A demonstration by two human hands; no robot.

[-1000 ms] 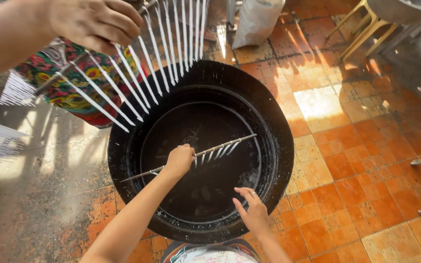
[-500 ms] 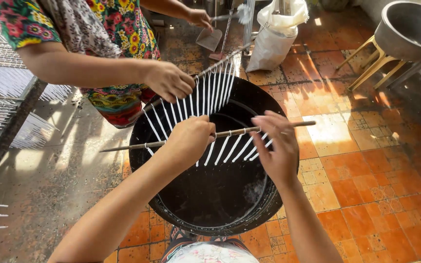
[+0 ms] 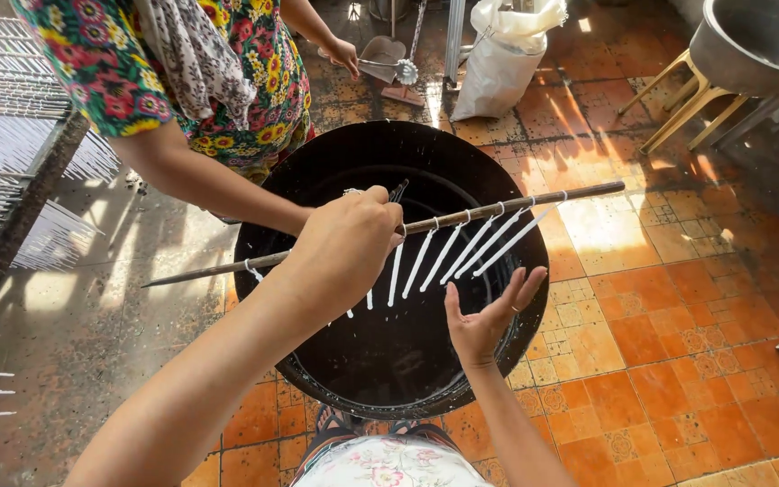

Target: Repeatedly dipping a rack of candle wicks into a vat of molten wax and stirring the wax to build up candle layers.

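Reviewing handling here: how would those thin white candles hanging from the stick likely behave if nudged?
The white candles hang by loops from the stick in the left hand, so they would probably swing freely. They look thin, likely light and easily snapped or bent.

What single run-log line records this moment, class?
left hand: grips rod | candles: hang from rod over black basin | right hand: open, under candles, apart | other person: beside basin

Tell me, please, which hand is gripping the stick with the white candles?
The left hand grips the stick; the right hand is open beneath the candles.
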